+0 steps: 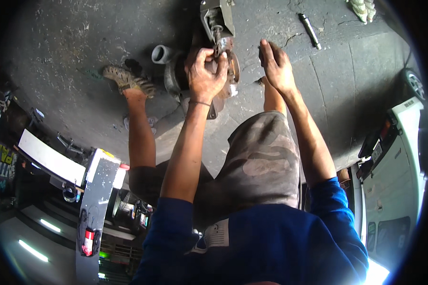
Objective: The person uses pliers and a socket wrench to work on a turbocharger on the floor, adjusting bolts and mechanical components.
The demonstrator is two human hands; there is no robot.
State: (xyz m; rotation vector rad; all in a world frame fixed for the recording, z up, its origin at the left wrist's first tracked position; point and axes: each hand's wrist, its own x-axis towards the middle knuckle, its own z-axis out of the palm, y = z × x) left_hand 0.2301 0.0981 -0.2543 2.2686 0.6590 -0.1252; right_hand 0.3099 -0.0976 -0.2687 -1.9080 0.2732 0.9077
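Left hand (207, 80) part-curled at metal rod (217, 36), grip indeterminable; right hand (278, 70) apart, rightward, closure and contents indeterminable.

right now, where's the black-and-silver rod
In the head view's upper right, the black-and-silver rod lies on the grey floor, above and right of the right hand.
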